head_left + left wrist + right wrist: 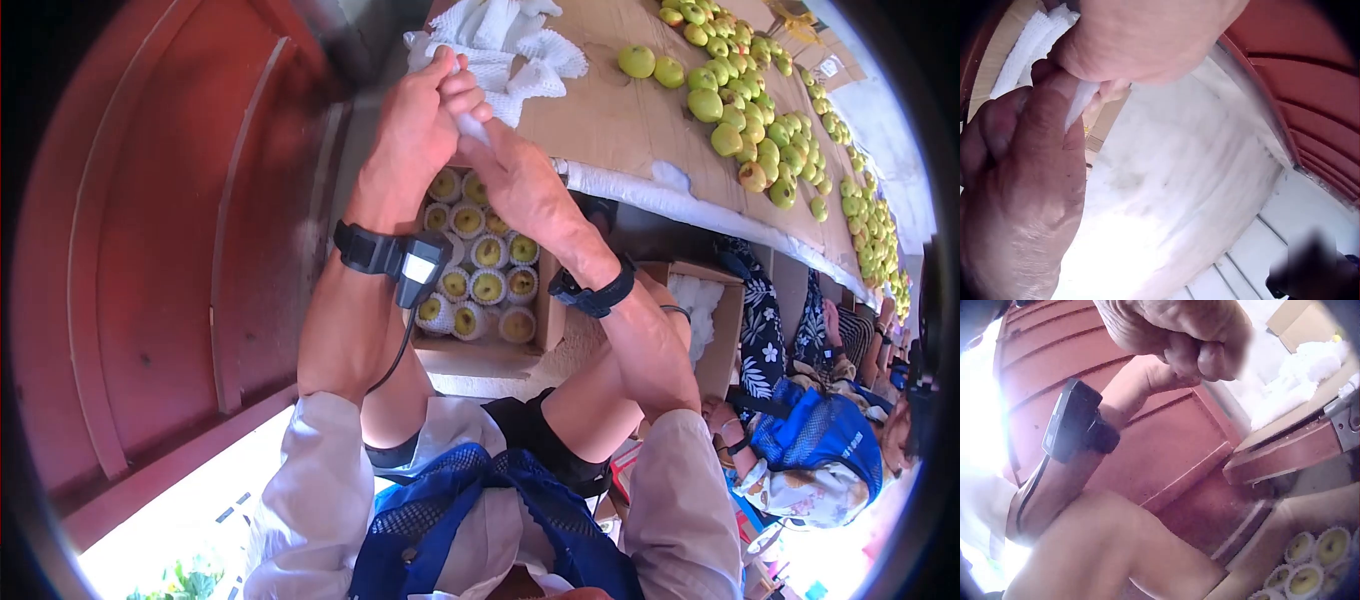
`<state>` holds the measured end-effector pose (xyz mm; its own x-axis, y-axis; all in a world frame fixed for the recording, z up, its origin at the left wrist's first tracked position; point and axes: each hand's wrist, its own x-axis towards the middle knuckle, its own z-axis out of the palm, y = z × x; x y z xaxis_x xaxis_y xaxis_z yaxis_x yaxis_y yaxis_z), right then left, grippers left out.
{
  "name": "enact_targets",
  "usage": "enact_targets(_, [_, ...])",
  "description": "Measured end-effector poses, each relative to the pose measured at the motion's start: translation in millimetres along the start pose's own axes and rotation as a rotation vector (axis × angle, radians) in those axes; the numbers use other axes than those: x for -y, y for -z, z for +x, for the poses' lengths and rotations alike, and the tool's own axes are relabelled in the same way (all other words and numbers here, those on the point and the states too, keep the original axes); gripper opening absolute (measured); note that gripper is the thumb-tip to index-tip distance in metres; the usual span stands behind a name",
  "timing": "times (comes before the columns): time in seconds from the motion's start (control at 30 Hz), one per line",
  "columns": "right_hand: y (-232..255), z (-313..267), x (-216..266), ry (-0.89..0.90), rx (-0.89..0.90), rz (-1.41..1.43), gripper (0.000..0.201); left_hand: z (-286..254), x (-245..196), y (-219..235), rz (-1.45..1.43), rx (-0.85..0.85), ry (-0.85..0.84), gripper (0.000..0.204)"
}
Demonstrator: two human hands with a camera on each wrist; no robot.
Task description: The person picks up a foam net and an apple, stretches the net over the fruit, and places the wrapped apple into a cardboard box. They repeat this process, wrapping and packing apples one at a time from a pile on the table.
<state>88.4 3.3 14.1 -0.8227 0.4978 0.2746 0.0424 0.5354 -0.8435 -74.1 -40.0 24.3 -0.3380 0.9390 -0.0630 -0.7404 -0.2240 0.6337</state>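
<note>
The foam net [472,125] is pinched between both hands, just above the box [480,280] of wrapped fruit. Left hand [420,130] and right hand [520,180] each grip it with curled fingers. Step in hand, apparently: opening the net. The next move likely calls for a loose fruit [637,61] from the surface [620,130] beyond the box.

Curled right hand [1179,334] above netted fruit [1310,565] and red panel [1166,444].
</note>
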Motion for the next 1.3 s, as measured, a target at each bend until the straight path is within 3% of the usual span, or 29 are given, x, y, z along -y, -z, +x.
enact_targets(0.07, [-1,2,-7,0.056,-0.041,0.078,0.021,-3,-3,-13,0.017,-0.017,0.007,0.025])
enact_targets(0.17, [19,6,5,-0.267,0.187,0.312,0.023,-2,1,-18,0.047,0.024,-0.007,0.026])
enact_targets(0.2, [22,5,8,-0.287,0.197,0.313,0.024,-1,4,-13,0.054,0.041,-0.009,0.026])
enact_targets(0.23, [23,6,8,-0.31,0.211,0.316,0.025,9,2,10,-0.069,0.251,0.06,0.017])
enact_targets(0.27, [24,7,6,-0.333,0.224,0.321,0.026,11,4,12,-0.061,0.222,0.022,0.016])
enact_targets(0.33, [24,8,-3,-0.282,0.206,0.285,0.029,15,11,5,-0.037,0.163,-0.047,0.021])
enact_targets(0.37, [23,8,-6,-0.273,0.182,0.314,0.029,10,9,-10,-0.02,0.044,-0.067,0.024])
enact_targets(0.43, [17,7,-14,-0.215,0.16,0.347,0.035,13,7,-1,-0.073,0.05,-0.048,0.024])
enact_targets(0.53, [1,9,-19,0.066,0.037,-0.015,0.025,15,5,15,-0.091,0.05,-0.025,0.027])
enact_targets(0.57, [-13,6,-17,0.19,-0.072,0.078,0.024,12,2,17,-0.051,0.053,-0.04,0.028])
enact_targets(0.63, [-11,2,-8,0.19,-0.047,-0.095,0.021,7,0,7,-0.008,-0.035,-0.039,0.028])
enact_targets(0.7, [-8,0,0,0.189,-0.008,-0.218,0.02,9,-2,21,-0.01,0.005,-0.003,0.027])
enact_targets(0.8, [-13,-2,-7,0.193,-0.062,-0.144,0.019,6,-3,21,-0.029,0.053,0.018,0.026])
enact_targets(0.9, [-5,4,-26,0.096,0.084,-0.042,0.021,8,0,18,-0.031,0.072,0.038,0.023])
enact_targets(1.0, [14,5,-17,-0.385,0.289,0.425,0.027,8,4,7,0.028,0.049,-0.007,0.019])
enact_targets(1.03, [18,6,-11,-0.449,0.279,0.434,0.027,6,4,6,0.053,0.037,-0.025,0.02])
enact_targets(1.13, [16,4,-13,-0.304,0.048,0.321,0.038,8,2,1,0.135,0.046,-0.104,0.03])
enact_targets(1.17, [20,10,-27,-0.249,-0.019,0.12,0.039,9,3,3,0.16,0.051,-0.131,0.034])
enact_targets(1.2, [20,10,-39,-0.163,-0.116,0.043,0.038,9,3,4,0.156,0.146,-0.12,0.043])
enact_targets(1.27, [23,10,-27,0.001,-0.311,-0.105,0.036,5,8,-2,0.179,0.08,-0.129,0.046])
enact_targets(1.3, [26,8,-20,-0.02,-0.304,-0.121,0.033,4,7,-4,0.182,0.055,-0.075,0.047])
